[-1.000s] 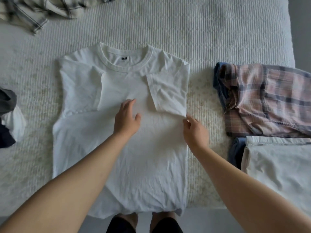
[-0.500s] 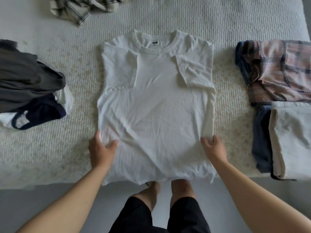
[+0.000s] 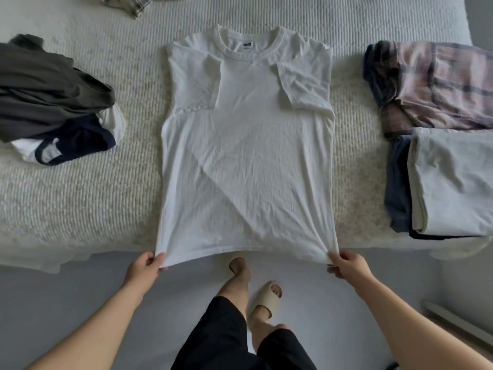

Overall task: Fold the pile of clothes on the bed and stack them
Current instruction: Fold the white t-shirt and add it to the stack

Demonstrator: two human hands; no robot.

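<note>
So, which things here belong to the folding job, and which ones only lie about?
Part of the job:
- white T-shirt, sleeves folded in, left hand and right hand each pinching a hem corner
- unfolded pile of dark clothes
- plaid garment at the far edge
- folded stack
- bed

Only lying about:
- beige slippers on the floor

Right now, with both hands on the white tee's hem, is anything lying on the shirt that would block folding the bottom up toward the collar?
Nothing visible does. The left hand and right hand pinch the hem corners of the white T-shirt, and its surface is bare. The dark unfolded pile and the folded stack lie clear to either side.
</note>
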